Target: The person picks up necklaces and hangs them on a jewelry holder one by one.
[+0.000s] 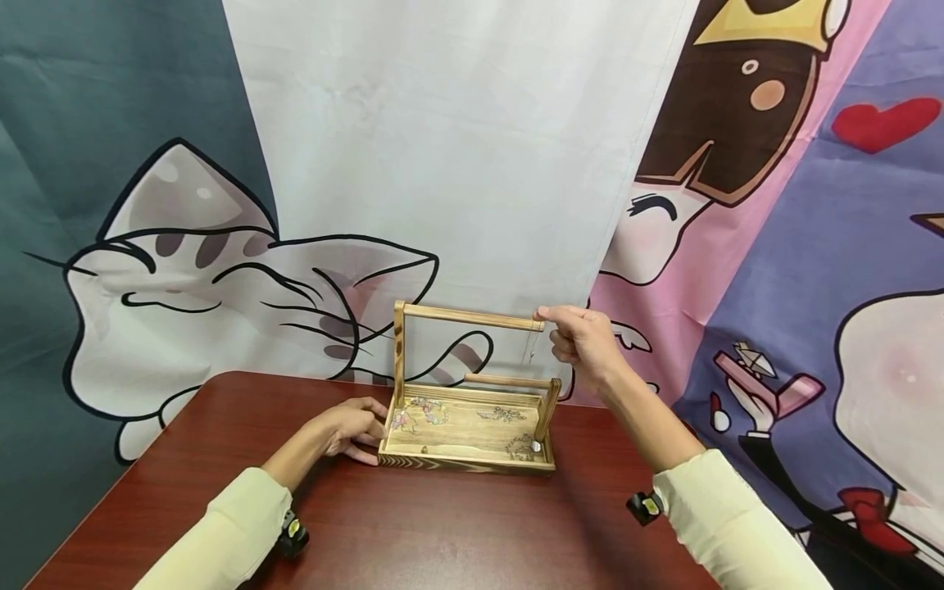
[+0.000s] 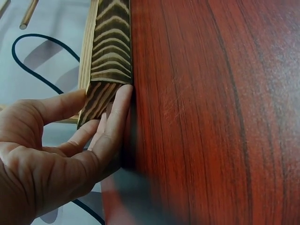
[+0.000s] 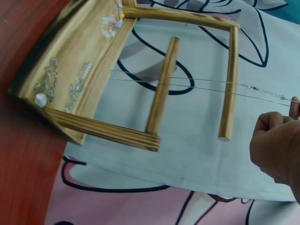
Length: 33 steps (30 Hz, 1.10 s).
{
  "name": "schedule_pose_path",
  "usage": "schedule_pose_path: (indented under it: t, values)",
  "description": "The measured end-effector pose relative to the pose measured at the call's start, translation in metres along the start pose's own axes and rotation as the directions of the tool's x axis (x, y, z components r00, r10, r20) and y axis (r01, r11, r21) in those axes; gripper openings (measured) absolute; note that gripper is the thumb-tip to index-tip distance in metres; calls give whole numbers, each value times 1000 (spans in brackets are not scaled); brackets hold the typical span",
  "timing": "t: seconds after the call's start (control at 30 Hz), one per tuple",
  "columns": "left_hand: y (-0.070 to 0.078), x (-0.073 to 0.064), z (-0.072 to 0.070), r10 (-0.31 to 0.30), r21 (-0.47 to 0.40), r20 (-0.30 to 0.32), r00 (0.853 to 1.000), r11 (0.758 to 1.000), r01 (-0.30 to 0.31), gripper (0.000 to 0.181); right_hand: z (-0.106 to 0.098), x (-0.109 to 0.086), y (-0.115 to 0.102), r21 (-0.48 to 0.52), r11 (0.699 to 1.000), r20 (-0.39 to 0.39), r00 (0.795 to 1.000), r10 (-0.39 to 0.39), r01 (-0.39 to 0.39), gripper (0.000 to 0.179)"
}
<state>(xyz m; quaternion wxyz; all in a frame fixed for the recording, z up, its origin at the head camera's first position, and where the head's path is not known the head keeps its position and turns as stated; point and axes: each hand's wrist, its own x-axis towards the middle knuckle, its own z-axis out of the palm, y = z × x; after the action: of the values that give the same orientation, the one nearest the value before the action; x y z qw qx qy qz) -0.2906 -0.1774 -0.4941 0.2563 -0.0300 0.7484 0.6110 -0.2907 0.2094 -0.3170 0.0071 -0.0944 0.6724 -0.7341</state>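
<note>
A wooden jewelry stand (image 1: 457, 438) with a shallow tray and two crossbars stands on the table. My left hand (image 1: 354, 428) holds the tray's left end, thumb and fingers on either side of its corner (image 2: 101, 96). Past the free end of the upper bar (image 3: 228, 89), my right hand (image 3: 279, 145) pinches a thin silver chain necklace (image 3: 255, 88). Its two strands stretch across both bars in the right wrist view. In the head view, my right hand (image 1: 583, 340) is beside the upper bar's free end, with the necklace hanging below.
Inside the tray lie a colourful beaded piece (image 1: 431, 410) and silver chains (image 3: 78, 86), one with a pale round piece (image 3: 41, 99). The reddish-brown table (image 1: 442, 524) extends in front. A cartoon-printed curtain (image 1: 457, 164) hangs behind.
</note>
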Motion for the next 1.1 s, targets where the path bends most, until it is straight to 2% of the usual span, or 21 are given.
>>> schedule_pose_path:
  t: [0.7,1.1]
  values:
    - [1,1,2,-8,3,2,1000,1000,8,52,-15,18,-48,46,994,-26,995,-100,101,33]
    - [2,-1,2,-16,-1,-5,1000,1000,16,52,-18,33,-62,73,992,-53,993,-103,107,31]
